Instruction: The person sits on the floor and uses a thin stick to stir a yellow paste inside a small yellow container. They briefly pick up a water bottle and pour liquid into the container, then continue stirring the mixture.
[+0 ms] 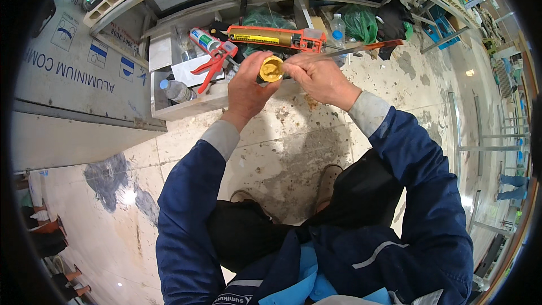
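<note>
My left hand (248, 87) is wrapped around a small round tub (273, 71) with a yellow rim, tipped so that its opening shows mustard-coloured paste inside. Close on its right, my right hand (327, 83) is closed on a long thin tool (353, 50) with a grey shaft and a red-brown outer end pointing right. The fingertips of that hand meet the tub's rim; the tool's inner end is hidden by them. Just beyond both hands lie an orange caulking gun (265, 36) with a gold and yellow tube and a red caulking gun (212, 69) with a white cartridge.
A pale open box (189, 107) holds the guns and a clear bottle (176, 91). Behind it are another bottle (337, 29), green plastic bags (361, 22) and black cloth (395, 20). A printed panel (84, 51) stands left. Stained floor tiles (271, 135) lie below; people show far left.
</note>
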Available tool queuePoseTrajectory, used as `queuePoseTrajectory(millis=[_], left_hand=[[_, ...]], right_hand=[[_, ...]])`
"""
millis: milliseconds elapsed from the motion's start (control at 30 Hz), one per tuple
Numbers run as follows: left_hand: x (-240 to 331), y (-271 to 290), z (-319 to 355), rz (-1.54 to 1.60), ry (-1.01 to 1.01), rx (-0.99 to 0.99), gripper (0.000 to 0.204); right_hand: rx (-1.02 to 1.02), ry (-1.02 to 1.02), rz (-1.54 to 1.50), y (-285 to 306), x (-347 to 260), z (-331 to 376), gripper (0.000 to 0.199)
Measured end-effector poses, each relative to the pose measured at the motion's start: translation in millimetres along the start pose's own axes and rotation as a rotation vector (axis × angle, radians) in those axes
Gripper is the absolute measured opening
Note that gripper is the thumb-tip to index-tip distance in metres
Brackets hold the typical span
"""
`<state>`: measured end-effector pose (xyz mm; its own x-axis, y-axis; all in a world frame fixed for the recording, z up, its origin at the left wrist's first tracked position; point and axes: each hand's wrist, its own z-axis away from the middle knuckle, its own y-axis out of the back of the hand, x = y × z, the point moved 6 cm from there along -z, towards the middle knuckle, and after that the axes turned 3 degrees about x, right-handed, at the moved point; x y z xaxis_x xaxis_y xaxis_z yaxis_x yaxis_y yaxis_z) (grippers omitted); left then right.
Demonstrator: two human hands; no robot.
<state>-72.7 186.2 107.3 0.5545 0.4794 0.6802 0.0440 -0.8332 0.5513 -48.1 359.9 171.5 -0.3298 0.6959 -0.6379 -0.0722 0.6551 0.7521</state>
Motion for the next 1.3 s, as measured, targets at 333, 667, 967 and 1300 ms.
queuePoseTrajectory(millis=[333,667,967,1300], left_hand=[[-4,-5,2,-0.023,0.044,-0.04,0.062],[-9,-2,3,0.013,0.094,-0.015,0.059],[-13,-9,5,0.063,0.187,-0.136,0.059],[-14,-16,9,0.033,0.197,-0.206,0.057]], right_hand=[[0.063,0.103,0.123,7,-6,-2,0.027],[0.192,0.24,0.112,3,-5,-1,0.029],[0.131,0.23,0.14,-3,-2,-5,0.028],[-0.006,0.103,0.17,-5,3,0,0.031]])
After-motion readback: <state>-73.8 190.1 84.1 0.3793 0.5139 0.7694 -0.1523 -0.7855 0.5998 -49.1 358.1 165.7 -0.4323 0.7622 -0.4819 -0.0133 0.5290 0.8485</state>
